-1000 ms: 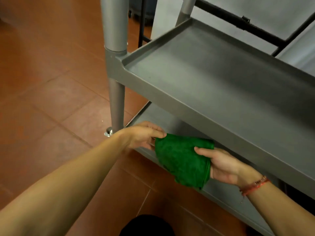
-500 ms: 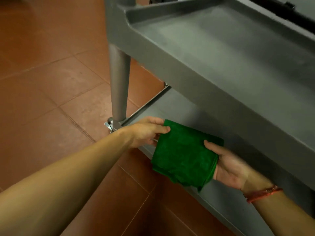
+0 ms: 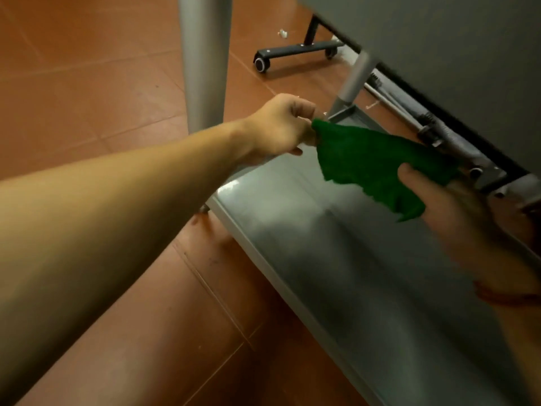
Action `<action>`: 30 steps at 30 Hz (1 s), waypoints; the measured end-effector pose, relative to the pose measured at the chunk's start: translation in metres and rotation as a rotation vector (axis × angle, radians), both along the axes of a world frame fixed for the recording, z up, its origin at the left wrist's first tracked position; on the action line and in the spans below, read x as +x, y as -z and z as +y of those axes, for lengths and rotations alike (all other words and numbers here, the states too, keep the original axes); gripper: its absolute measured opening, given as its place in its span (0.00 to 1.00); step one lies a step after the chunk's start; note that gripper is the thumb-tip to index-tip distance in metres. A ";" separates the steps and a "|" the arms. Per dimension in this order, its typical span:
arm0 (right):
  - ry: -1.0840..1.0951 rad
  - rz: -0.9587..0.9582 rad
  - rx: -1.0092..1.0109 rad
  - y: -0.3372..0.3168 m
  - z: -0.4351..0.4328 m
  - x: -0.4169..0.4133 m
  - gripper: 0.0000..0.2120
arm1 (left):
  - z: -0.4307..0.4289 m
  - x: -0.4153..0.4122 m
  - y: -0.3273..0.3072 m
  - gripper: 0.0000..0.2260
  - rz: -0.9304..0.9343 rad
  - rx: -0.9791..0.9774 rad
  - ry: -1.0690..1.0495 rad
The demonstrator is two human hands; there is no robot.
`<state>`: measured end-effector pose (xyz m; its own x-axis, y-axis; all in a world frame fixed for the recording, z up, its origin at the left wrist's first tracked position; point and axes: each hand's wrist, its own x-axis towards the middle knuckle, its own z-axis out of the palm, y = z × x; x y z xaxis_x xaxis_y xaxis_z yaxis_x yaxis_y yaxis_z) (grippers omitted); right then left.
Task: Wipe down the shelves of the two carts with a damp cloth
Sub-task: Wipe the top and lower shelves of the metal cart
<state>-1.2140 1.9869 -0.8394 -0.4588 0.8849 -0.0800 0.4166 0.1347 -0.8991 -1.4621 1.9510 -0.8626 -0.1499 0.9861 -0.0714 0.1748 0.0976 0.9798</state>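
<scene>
Pinching one corner of the green cloth (image 3: 371,159) with the left hand (image 3: 281,127), fingers (image 3: 303,111) curled tight; gripping the opposite end in the right hand (image 3: 450,203), thumb on top; holding it spread just above the cart's bottom shelf (image 3: 336,253).

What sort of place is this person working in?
Probably a workroom or commercial kitchen, though little shows: reddish-brown tiled floor, a green cloth held over a grey utility cart's low shelf, and a black wheeled stand base beyond.
</scene>
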 end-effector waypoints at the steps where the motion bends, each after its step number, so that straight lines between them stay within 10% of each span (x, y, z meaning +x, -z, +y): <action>1: -0.058 -0.060 0.101 0.010 -0.005 -0.005 0.17 | -0.004 -0.006 0.004 0.12 0.111 0.006 0.012; 7: -0.776 -0.705 0.247 0.087 -0.051 -0.020 0.29 | -0.027 -0.037 0.056 0.18 0.664 -0.188 0.110; 18: -0.603 -0.867 0.678 0.153 -0.018 -0.078 0.29 | -0.016 -0.028 0.114 0.19 0.630 -0.061 -0.091; 30: -0.790 -0.611 0.783 0.156 -0.014 -0.118 0.23 | -0.013 -0.024 0.130 0.16 0.701 0.087 -0.196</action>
